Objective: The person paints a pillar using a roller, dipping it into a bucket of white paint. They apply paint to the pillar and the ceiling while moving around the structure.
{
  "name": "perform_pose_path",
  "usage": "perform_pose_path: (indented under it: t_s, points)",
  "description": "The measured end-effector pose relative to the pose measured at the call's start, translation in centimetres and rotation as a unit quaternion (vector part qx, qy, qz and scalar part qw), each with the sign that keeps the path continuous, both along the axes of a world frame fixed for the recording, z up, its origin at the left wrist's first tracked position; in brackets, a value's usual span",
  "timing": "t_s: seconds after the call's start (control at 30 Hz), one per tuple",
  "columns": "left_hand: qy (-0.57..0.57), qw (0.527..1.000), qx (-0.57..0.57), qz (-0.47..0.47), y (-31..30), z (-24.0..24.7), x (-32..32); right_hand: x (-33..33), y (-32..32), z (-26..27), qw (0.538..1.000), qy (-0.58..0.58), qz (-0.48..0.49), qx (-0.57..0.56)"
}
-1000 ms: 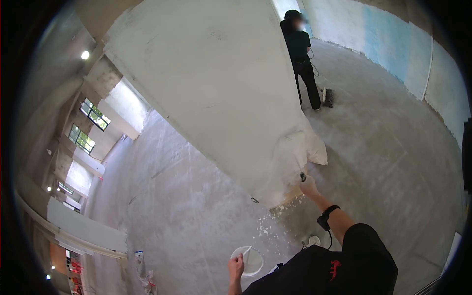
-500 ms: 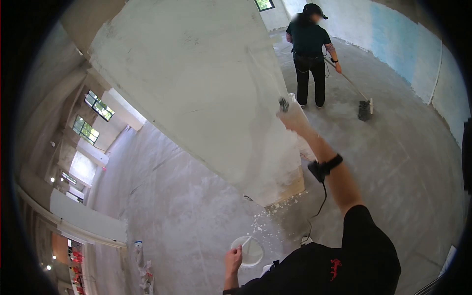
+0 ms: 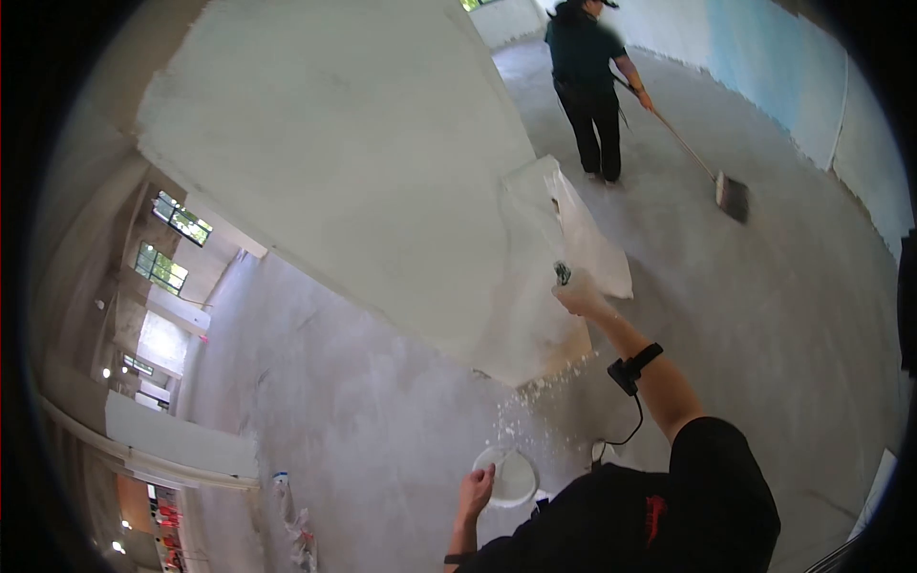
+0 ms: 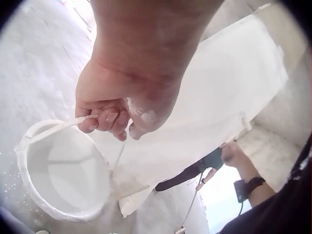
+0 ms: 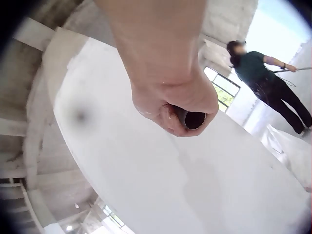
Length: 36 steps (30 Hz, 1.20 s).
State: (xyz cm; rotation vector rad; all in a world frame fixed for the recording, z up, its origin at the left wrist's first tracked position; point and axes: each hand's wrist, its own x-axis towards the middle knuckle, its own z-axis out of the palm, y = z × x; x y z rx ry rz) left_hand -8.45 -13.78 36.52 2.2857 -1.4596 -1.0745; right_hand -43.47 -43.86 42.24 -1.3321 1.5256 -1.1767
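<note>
1. Left hand [image 4: 122,100]: at 6 o'clock in the head view. Fingers curled round the white handle [image 4: 53,130] of a white bucket [image 4: 28,183].
2. Bucket: just beside the left hand, at its 3 o'clock in the head view; mouth facing the head camera, pale inside. Cannot tell fill level.
3. Right hand [image 5: 187,92]: near 3 o'clock in the head view, in front of the pale wall section [image 3: 353,191]. Fingers wrapped round a dark, round tool handle [image 5: 196,120]. Cannot tell blade shape or wall contact.
4. Surroundings: pale sack-like sheet [image 3: 602,253] beside the wall section, near 3 o'clock; white crumbs [image 3: 516,411] on the floor [image 3: 353,401] at 5 o'clock; person [image 3: 587,86] at 1 o'clock, holding a broom [image 3: 733,198].
5. Handling, bucket: likely stiff-walled, heavier when filled and prone to swing. Take hold at mid-handle; steady under the rim if tilting.
6. Handling, tool: likely light and rigid, possibly slippery with wet residue. Grip round the full handle, clear of the working end.
</note>
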Motion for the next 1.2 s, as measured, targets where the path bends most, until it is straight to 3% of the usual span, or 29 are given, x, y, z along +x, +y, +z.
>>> perform_pose_path:
  t_s: [0.03, 0.17, 0.23, 0.5, 0.77, 0.83, 0.9, 0.97, 1.0, 1.07, 1.2]
  points:
    - [0.002, 1.000, -0.022, 0.000, 0.0, -0.1, -0.3, -0.1, 2.0, -1.2, 0.995, 0.025, 0.027, 0.098]
    - [0.032, 0.999, -0.037, 0.023, 0.6, 1.1, -1.4, 0.8, 5.3, -11.8, 0.988, -0.049, 0.005, 0.148]
    - [0.004, 0.999, -0.041, 0.013, 1.0, 0.7, -1.0, 0.5, 6.1, -14.3, 0.968, 0.011, 0.068, 0.240]
    - [-0.016, 0.999, -0.030, 0.036, 1.0, 2.2, -1.8, 0.6, 6.3, -21.4, 0.946, -0.021, 0.047, 0.321]
    - [0.008, 0.999, -0.017, 0.047, 1.7, 1.4, -1.8, 0.2, 7.2, -15.7, 0.961, 0.000, 0.033, 0.275]
    - [0.012, 0.999, -0.032, 0.034, 1.5, 1.5, -2.5, -0.3, 6.8, -12.9, 0.990, -0.032, -0.016, 0.139]
    - [0.015, 0.999, -0.025, 0.037, 1.5, 1.4, -2.5, -1.8, 6.4, -7.6, 0.995, -0.076, 0.002, 0.068]
    - [0.018, 0.999, -0.022, 0.032, 1.3, 1.6, -2.8, -3.5, 3.2, -7.5, 0.984, 0.027, 0.001, -0.174]
    - [0.019, 0.999, -0.017, 0.036, 1.5, 1.6, -2.8, -4.0, 3.6, -5.6, 0.985, 0.028, 0.005, -0.169]
    - [0.013, 0.999, -0.023, 0.042, 1.5, 1.3, -2.8, -4.9, 3.8, -0.7, 0.998, -0.008, 0.047, 0.027]
    - [0.019, 0.998, -0.011, 0.053, 1.4, 1.1, -2.6, -4.4, 4.2, -5.4, 0.984, -0.042, 0.044, 0.167]
